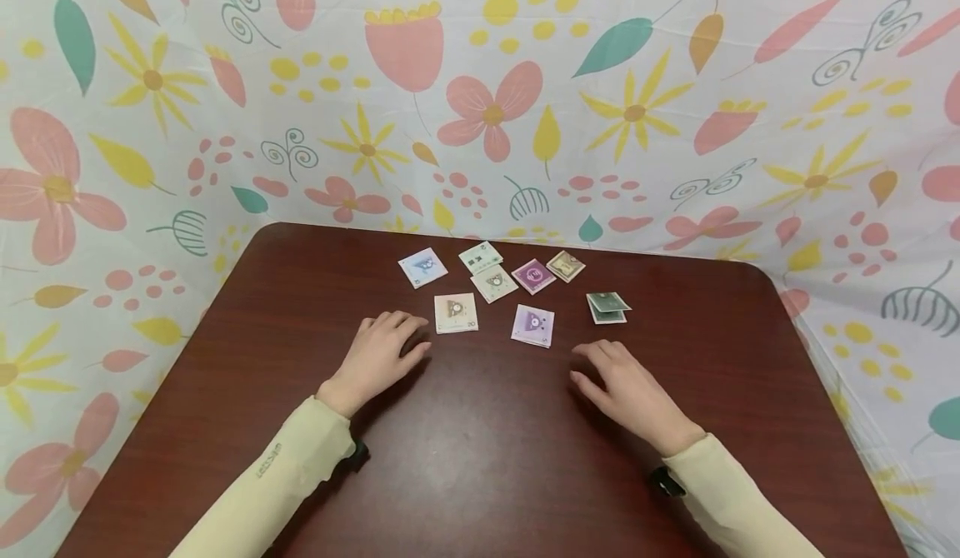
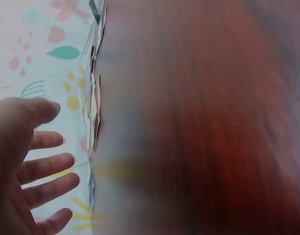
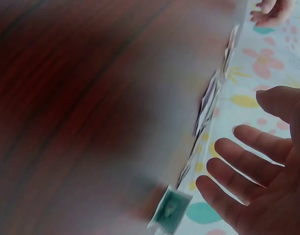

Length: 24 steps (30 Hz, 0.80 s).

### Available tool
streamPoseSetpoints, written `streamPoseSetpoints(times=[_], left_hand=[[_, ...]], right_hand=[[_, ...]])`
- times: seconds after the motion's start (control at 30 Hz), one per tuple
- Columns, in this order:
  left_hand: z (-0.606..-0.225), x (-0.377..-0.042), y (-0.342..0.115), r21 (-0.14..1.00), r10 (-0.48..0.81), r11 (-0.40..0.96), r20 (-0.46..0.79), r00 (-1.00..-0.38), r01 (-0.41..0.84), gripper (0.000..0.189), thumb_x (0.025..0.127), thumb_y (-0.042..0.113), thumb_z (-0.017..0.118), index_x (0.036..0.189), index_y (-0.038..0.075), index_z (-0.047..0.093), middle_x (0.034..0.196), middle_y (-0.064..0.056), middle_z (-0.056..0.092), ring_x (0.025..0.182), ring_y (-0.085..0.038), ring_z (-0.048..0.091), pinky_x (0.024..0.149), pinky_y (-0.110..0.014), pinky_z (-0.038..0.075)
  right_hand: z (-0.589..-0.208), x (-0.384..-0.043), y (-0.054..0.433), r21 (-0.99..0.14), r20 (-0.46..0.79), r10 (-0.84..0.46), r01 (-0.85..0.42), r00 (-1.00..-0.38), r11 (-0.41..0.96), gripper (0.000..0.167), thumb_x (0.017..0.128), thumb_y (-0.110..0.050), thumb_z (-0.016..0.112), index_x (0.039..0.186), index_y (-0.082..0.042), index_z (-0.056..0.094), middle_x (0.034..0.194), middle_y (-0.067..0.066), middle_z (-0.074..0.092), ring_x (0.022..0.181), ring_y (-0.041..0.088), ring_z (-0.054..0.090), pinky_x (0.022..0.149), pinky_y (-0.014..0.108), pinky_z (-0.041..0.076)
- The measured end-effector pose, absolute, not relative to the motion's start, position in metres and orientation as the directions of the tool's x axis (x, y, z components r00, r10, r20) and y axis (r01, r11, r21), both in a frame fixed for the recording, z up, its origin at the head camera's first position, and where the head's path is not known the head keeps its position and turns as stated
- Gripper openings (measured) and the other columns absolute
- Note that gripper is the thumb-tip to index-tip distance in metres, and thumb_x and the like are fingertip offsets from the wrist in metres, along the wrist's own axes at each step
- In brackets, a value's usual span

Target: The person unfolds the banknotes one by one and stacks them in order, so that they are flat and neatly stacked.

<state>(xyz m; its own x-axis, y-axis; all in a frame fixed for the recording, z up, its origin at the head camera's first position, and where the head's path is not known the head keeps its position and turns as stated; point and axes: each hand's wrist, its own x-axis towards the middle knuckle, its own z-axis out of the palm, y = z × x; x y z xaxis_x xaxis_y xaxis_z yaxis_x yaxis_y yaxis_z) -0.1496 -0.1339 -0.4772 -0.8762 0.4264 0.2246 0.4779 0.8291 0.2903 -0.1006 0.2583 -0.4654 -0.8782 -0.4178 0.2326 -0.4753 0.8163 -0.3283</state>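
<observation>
Several small folded paper notes, which look like play money, lie toward the far side of the dark red-brown table [image 1: 465,441]. My left hand [image 1: 378,358], relaxed and holding nothing, is beside a beige note [image 1: 455,313] marked 20. My right hand [image 1: 626,387] is also loose, below a green folded note [image 1: 608,308] that stands partly open and right of a lilac note [image 1: 533,326]. Farther back are a blue note [image 1: 423,267], a pale green note [image 1: 480,256], a cream note [image 1: 494,283], a purple note [image 1: 533,276] and a brown-yellow note [image 1: 566,266].
A white cloth [image 1: 292,83] with pink, yellow and teal flower and leaf prints hangs behind the table and at both sides. Each wrist carries a dark band, the right one [image 1: 666,482] just below the sleeve cuff.
</observation>
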Motion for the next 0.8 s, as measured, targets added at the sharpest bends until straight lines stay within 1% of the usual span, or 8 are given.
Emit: streamPoseSetpoints(times=[0.3,0.53,0.67,0.8], left_hand=[[-0.483,-0.173,-0.113,0.323,0.448,0.805,0.220,-0.867,0.498,0.030,0.100,0.029,0.072,0.125,0.013,0.073,0.120,-0.007,0.071,0.111,-0.029,0.064,0.088,-0.051,0.048],[-0.484,-0.198,-0.101,0.345,0.454,0.799,0.189,-0.871,0.492,0.022,0.100,0.024,0.072,0.119,0.014,0.076,0.116,-0.006,0.071,0.108,-0.029,0.066,0.083,-0.050,0.051],[-0.480,-0.213,-0.096,0.352,0.460,0.795,0.180,-0.869,0.494,0.023,0.098,0.022,0.074,0.119,0.011,0.076,0.113,-0.009,0.071,0.105,-0.031,0.067,0.079,-0.049,0.053],[-0.475,-0.225,-0.092,0.318,0.476,0.805,0.158,-0.865,0.501,0.029,0.097,0.021,0.076,0.122,0.008,0.074,0.111,-0.012,0.070,0.101,-0.034,0.067,0.076,-0.050,0.055]], right_hand=[[-0.470,-0.103,0.239,-0.317,0.208,-0.459,-0.503,-0.864,0.804,0.031,0.095,-0.021,0.077,0.119,-0.004,0.070,0.112,0.007,0.069,0.103,0.024,0.061,0.092,0.043,0.054],[-0.473,-0.103,0.227,-0.312,0.231,-0.500,-0.551,-0.834,0.774,0.030,0.093,-0.020,0.079,0.116,-0.004,0.071,0.108,0.007,0.069,0.100,0.023,0.061,0.091,0.042,0.053],[-0.474,-0.104,0.221,-0.304,0.231,-0.520,-0.569,-0.822,0.765,0.030,0.093,-0.021,0.080,0.116,-0.004,0.070,0.108,0.006,0.069,0.100,0.022,0.060,0.090,0.041,0.053],[-0.474,-0.105,0.217,-0.291,0.234,-0.528,-0.577,-0.816,0.763,0.029,0.092,-0.021,0.080,0.114,-0.005,0.070,0.105,0.004,0.067,0.098,0.022,0.059,0.089,0.040,0.053]])
